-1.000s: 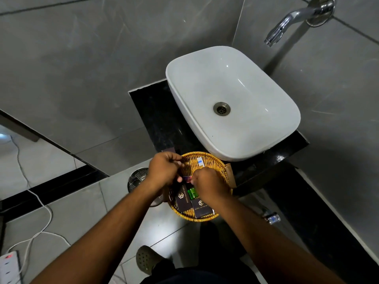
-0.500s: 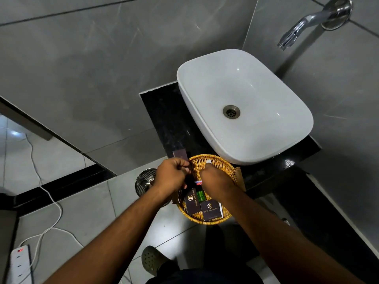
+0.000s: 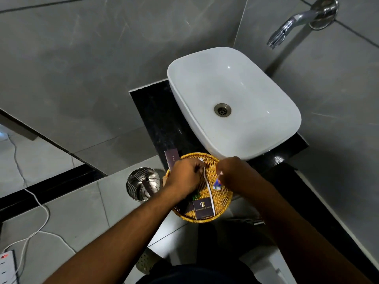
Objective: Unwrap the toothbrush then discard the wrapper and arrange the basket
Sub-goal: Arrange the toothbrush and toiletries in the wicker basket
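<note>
A round woven yellow basket [image 3: 205, 220] sits at the front edge of the black counter. My left hand [image 3: 184, 178] is over its left side, pinching the top of a long white toothbrush [image 3: 209, 193] that slants down across the basket. My right hand [image 3: 235, 174] is over the right rim, fingers closed on a small blue and white piece of wrapper [image 3: 217, 184] beside the brush. Dark purple boxes [image 3: 202, 208] lie at the basket's near side, with a green item [image 3: 195, 196] partly hidden under my left wrist.
A white basin [image 3: 235, 95] fills the counter [image 3: 155, 119] behind the basket, under a chrome wall tap [image 3: 291, 23]. A purple comb box [image 3: 172, 160] leans at the basket's far left. A steel bin [image 3: 143, 184] stands on the floor to the left. A power strip [image 3: 6, 265] and cable lie far left.
My hands have drawn apart over the basket. The long white toothbrush now shows between them, and my right hand has moved right with the blue and white piece.
</note>
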